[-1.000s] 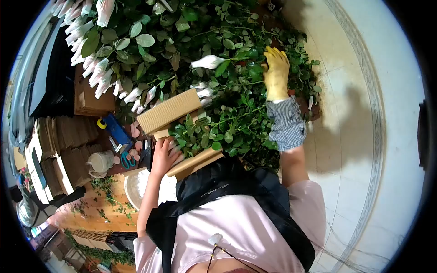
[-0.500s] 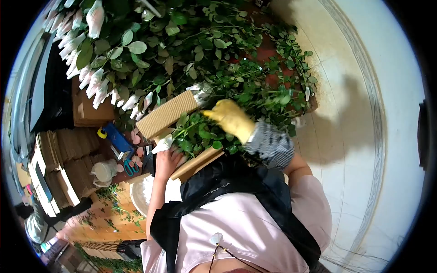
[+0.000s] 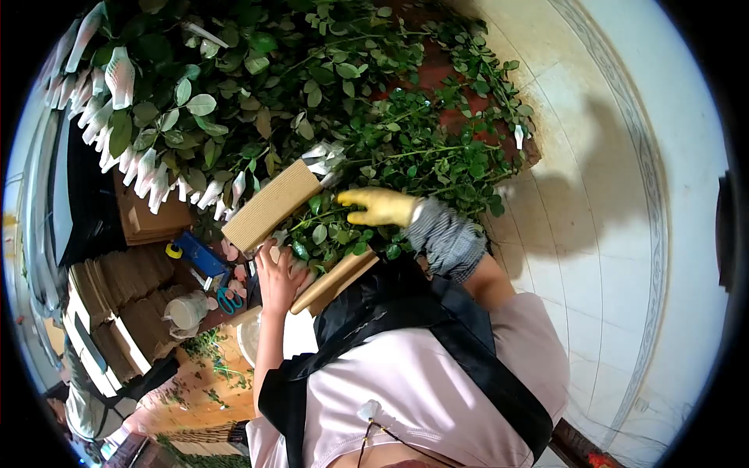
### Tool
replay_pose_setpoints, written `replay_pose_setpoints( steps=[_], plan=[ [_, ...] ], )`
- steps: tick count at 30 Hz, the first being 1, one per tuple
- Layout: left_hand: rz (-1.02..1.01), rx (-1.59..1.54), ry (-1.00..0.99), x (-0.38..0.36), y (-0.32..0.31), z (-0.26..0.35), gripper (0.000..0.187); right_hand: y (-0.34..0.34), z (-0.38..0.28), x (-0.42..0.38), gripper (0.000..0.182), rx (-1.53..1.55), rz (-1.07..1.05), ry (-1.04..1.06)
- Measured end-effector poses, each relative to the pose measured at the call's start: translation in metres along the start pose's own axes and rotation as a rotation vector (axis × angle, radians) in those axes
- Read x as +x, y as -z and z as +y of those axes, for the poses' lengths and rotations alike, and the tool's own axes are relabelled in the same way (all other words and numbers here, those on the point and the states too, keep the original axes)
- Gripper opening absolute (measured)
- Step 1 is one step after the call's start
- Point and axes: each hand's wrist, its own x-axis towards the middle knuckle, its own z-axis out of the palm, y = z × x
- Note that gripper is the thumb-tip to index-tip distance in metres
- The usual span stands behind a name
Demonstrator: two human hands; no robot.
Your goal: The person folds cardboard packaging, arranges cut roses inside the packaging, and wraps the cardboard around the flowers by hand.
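A bunch of leafy green stems (image 3: 331,228) lies between two upright flaps of corrugated cardboard, the far flap (image 3: 271,204) and the near flap (image 3: 335,282). At the left end of the bunch is my bare left hand (image 3: 277,277), fingers spread, touching the end between the flaps; what lies under the fingertips is partly hidden. Over the right part of the stems hovers my right hand (image 3: 380,208) in a yellow glove, its fingers stretched out and thumb apart, nothing visible in it.
A big heap of green stems (image 3: 312,86) covers the table, with white-netted flower heads (image 3: 120,78) at its left. Nearby are teal-handled scissors (image 3: 229,300), a blue box (image 3: 201,256), a plastic cup (image 3: 186,313) and stacked cardboard (image 3: 125,285). A tiled floor (image 3: 577,226) lies right.
A white-netted flower head at my left hand no longer shows there, and the left fingers are now spread. My right hand has shifted slightly left and turned more level.
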Motion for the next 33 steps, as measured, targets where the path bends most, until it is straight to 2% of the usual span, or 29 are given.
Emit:
replay_pose_setpoints(
  steps=[1,2,3,5,7,8,9,12,13,14,15,16,17,18,20,21,23,24,25,26,27,28,29,30,31,33],
  plan=[
    [0.001,-0.058,0.037,-0.001,-0.002,-0.001,0.057,0.024,-0.026,-0.010,0.053,0.136,0.042,-0.075],
    [0.099,-0.005,-0.027,-0.001,-0.006,-0.002,0.055,0.038,-0.025,-0.013,0.055,0.267,0.141,-0.087],
    [0.103,-0.006,-0.021,-0.001,-0.006,-0.004,0.055,0.052,-0.021,-0.013,0.057,0.397,0.240,-0.100],
    [0.027,-0.169,0.011,0.001,-0.007,-0.008,0.055,0.072,0.013,-0.005,0.056,-0.139,0.522,-0.224],
    [0.008,0.020,-0.010,0.006,0.006,-0.003,0.053,0.068,0.060,0.001,0.047,-0.910,0.689,-0.506],
    [0.004,0.040,-0.024,0.008,0.009,-0.001,0.053,0.058,0.057,-0.007,0.034,-1.077,0.871,-0.398],
    [0.000,0.060,-0.039,0.009,0.011,0.000,0.053,0.068,0.059,-0.010,0.026,-0.833,0.458,-0.648],
    [-0.003,-0.068,0.002,0.005,0.001,-0.009,0.052,0.074,0.073,-0.008,0.013,-0.914,0.688,-0.328],
    [-0.002,-0.072,0.024,0.003,0.000,-0.010,0.052,0.074,0.074,-0.007,0.011,-0.907,0.839,-0.235],
    [-0.029,-0.095,0.013,0.005,-0.001,-0.011,0.052,0.088,0.045,-0.014,0.007,-0.961,1.007,-0.035],
    [-0.052,-0.118,0.011,0.007,-0.001,-0.012,0.052,0.100,0.030,-0.020,0.008,-1.041,1.049,0.028],
    [-0.054,-0.101,0.008,0.007,-0.001,-0.014,0.052,0.112,0.023,-0.024,0.011,-0.978,1.110,-0.037],
    [-0.058,-0.084,-0.005,0.006,-0.001,-0.015,0.052,0.124,0.014,-0.036,0.012,-1.046,1.171,0.042],
    [-0.058,-0.081,0.006,0.004,-0.003,-0.016,0.052,0.136,0.008,-0.045,0.012,-0.981,1.311,0.045],
    [-0.042,-0.085,0.026,0.001,-0.009,-0.016,0.052,0.156,-0.002,-0.071,0.019,-0.981,1.292,0.044],
    [0.006,-0.138,0.031,-0.002,-0.013,-0.016,0.051,0.162,-0.022,-0.079,0.027,-0.837,1.223,0.099],
    [0.086,-0.286,0.073,-0.009,-0.025,-0.017,0.052,0.161,-0.052,-0.086,0.035,-0.712,1.041,0.212],
    [0.139,-0.318,0.076,-0.012,-0.033,-0.020,0.053,0.155,-0.068,-0.083,0.042,-0.697,0.859,0.230],
    [0.193,-0.348,0.075,-0.015,-0.041,-0.023,0.054,0.142,-0.084,-0.075,0.039,-0.618,0.723,0.315],
    [0.198,-0.334,0.083,-0.017,-0.046,-0.026,0.055,0.121,-0.090,-0.058,0.031,-0.533,0.676,0.452],
    [0.120,-0.384,0.135,-0.016,-0.041,-0.026,0.053,0.099,-0.096,-0.042,0.024,-0.448,0.613,0.583],
    [0.122,-0.382,0.139,-0.017,-0.040,-0.025,0.053,0.078,-0.104,-0.032,0.023,-0.508,0.504,0.555],
    [0.148,-0.362,0.122,-0.018,-0.039,-0.023,0.052,0.051,-0.106,-0.020,0.024,-0.690,0.481,0.385],
    [0.173,-0.342,0.103,-0.018,-0.038,-0.023,0.052,0.036,-0.110,-0.009,0.012,-0.815,0.502,0.387],
    [0.193,-0.338,0.079,-0.017,-0.036,-0.024,0.052,0.020,-0.082,0.007,0.014,-0.894,0.507,0.363],
    [0.172,-0.369,0.098,-0.018,-0.036,-0.024,0.051,0.001,-0.060,0.022,0.022,-1.064,0.418,0.038]
  ],
)
